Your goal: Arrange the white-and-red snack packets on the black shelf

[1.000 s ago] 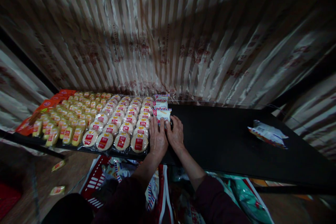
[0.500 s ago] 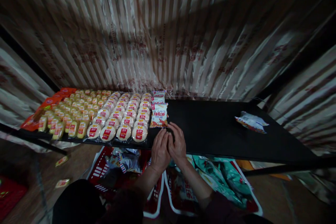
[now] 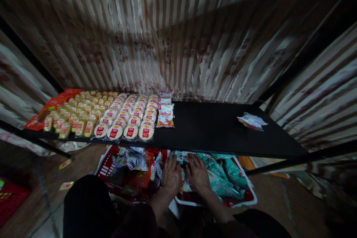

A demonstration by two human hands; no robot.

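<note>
My left hand (image 3: 171, 174) and my right hand (image 3: 199, 174) reach down side by side into a red and white basket (image 3: 245, 200) of snack packets on the floor, below the front edge of a black shelf (image 3: 223, 134). Both hands lie on the packets with fingers stretched forward; no grip shows. On the shelf, a column of white and red snack packets (image 3: 165, 115) lies beside rows of round wrapped cakes (image 3: 131, 119). Small yellow wrapped snacks (image 3: 75, 117) fill the shelf's left part.
A second red basket (image 3: 106, 171) with packets sits left of my hands. One loose packet (image 3: 251, 121) lies on the shelf's right side. Orange packets (image 3: 52, 106) line the far left. Striped drapery hangs behind. Two small packets (image 3: 66, 163) lie on the floor.
Both hands left the white and red packet on the shelf, drew back over the front edge and dropped into the basket below. The view pulled back and tilted down.
</note>
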